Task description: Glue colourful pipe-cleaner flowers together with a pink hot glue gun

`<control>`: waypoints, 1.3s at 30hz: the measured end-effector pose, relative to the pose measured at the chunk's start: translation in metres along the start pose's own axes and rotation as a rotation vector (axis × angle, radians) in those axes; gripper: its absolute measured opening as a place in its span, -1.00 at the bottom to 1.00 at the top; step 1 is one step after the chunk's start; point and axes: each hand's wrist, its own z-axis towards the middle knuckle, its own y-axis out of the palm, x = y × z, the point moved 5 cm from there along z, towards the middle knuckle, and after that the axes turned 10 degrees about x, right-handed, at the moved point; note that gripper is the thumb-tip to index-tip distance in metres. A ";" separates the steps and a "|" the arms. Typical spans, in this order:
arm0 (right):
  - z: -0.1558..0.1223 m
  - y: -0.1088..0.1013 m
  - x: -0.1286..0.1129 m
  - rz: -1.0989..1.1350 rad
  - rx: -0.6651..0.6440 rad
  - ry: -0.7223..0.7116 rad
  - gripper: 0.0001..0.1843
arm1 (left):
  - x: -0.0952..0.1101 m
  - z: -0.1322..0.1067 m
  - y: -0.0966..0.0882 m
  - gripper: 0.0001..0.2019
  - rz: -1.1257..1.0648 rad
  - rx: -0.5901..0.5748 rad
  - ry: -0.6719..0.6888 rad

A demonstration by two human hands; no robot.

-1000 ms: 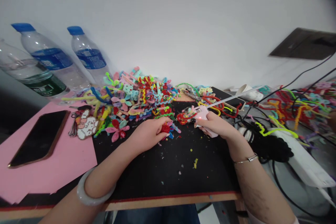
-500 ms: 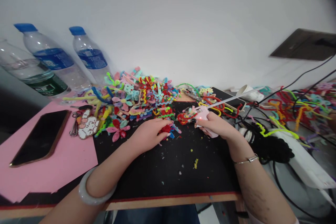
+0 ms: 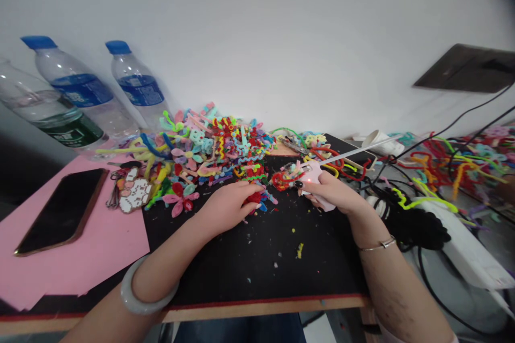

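Observation:
My left hand (image 3: 227, 206) rests on the black mat (image 3: 257, 268), fingers curled round a small red pipe-cleaner piece (image 3: 253, 198). A pale bangle sits on that wrist. My right hand (image 3: 330, 193) grips a pink glue gun (image 3: 311, 174) with a white glue stick (image 3: 354, 151) jutting out behind; a red light glows on it. The gun's nozzle points left at a red pipe-cleaner loop (image 3: 281, 179). A big heap of coloured pipe-cleaner flowers (image 3: 209, 144) lies just beyond both hands.
Two blue-capped water bottles (image 3: 132, 86) and a green-labelled one (image 3: 48, 112) lean at the back left. A black phone (image 3: 60, 211) lies on pink paper (image 3: 100, 246), with a beaded keychain (image 3: 134, 193) beside it. Black cables (image 3: 410, 220), a white power strip (image 3: 466, 246) and more pipe cleaners (image 3: 462, 163) fill the right.
Almost nothing differs. My left hand's fingers have closed slightly more over the red piece; the right hand and glue gun hold their place.

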 end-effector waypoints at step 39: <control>-0.007 -0.001 -0.005 -0.269 -0.070 0.011 -0.71 | -0.002 0.000 0.003 -0.62 0.020 0.016 0.011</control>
